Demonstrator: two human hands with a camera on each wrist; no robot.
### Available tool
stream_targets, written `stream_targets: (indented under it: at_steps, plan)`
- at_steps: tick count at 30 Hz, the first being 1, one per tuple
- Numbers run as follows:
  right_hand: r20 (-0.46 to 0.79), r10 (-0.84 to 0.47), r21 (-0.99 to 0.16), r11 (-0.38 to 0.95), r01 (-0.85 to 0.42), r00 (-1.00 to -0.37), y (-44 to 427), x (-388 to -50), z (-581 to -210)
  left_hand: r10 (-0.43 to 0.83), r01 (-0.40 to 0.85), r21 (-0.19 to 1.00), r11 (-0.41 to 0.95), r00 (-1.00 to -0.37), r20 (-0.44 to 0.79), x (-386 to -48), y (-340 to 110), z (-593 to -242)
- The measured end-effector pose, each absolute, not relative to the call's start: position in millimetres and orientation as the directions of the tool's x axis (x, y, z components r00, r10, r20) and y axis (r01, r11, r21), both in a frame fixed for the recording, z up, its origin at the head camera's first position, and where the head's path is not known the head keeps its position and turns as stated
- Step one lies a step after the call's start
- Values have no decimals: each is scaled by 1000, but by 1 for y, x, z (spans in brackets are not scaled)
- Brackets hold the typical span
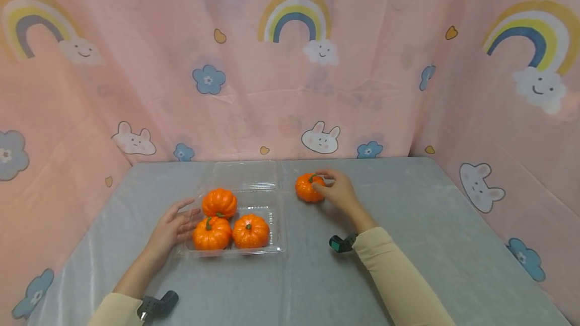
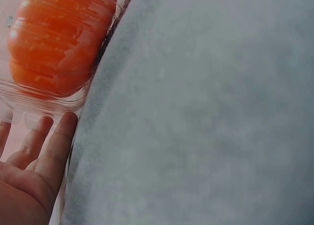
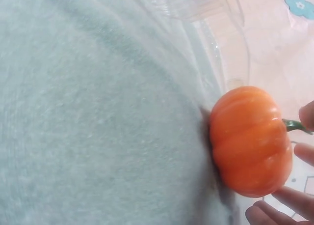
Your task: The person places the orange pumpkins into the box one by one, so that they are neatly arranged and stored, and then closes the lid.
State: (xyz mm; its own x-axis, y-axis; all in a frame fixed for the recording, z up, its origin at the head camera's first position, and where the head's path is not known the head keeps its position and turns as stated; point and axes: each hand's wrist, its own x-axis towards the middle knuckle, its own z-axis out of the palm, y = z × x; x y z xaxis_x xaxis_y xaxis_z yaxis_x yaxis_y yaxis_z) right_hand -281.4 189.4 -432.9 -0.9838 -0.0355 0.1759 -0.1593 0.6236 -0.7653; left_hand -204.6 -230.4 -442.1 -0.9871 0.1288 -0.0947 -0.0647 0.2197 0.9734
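Clasping the lone pumpkin (image 1: 304, 189), just right of centre, by its sides, we advise: right hand (image 1: 342, 192) half-curled, hold unclear; left hand (image 1: 164, 231) spread, empty, beside box (image 1: 281, 225), lower left.

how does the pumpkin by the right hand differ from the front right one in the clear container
The outer pumpkin lies outside the clear container; the front right pumpkin sits inside. The right hand is at the outer pumpkin, while no hand touches the front right pumpkin. Both are orange and ribbed, with green stems.
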Motion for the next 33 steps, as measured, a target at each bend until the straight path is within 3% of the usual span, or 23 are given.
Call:
stream_targets:
  at_steps: [33]
  plan:
    - [108, 3, -864, 494, -92, -994, 190, -284, -448, 125, -67, 974, 216, -988, -96, -206, -230, -443]
